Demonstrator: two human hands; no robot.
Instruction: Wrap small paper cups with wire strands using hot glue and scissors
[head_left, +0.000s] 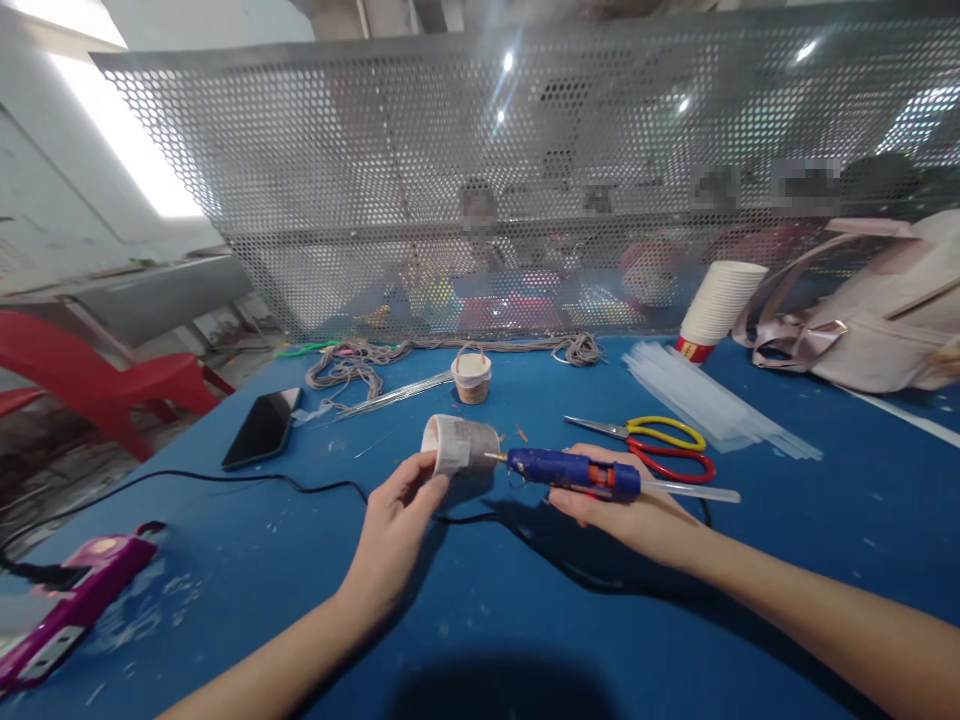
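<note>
My left hand [405, 500] pinches the rim of a covered paper cup [465, 446], which lies tilted on its side with its mouth toward the left. A blue hot glue gun [551, 468] is gripped in my right hand [626, 515]. Its nozzle is at the cup's base end; whether it touches I cannot tell. From the gun's back sticks a clear glue stick [701, 491]. Behind the cup stands a small basket [472, 378] with a handle, upright on the table. Scissors [652, 438] with yellow and red handles lie just beyond my right hand.
On the blue table [247, 560] lie a phone [262, 428], a purple power strip [79, 605], a black cord [277, 480], grey cord [352, 365] and glue sticks [712, 400]. A stack of paper cups [721, 305] and a backpack [877, 310] stand at right. A perforated metal screen [337, 200] closes the back.
</note>
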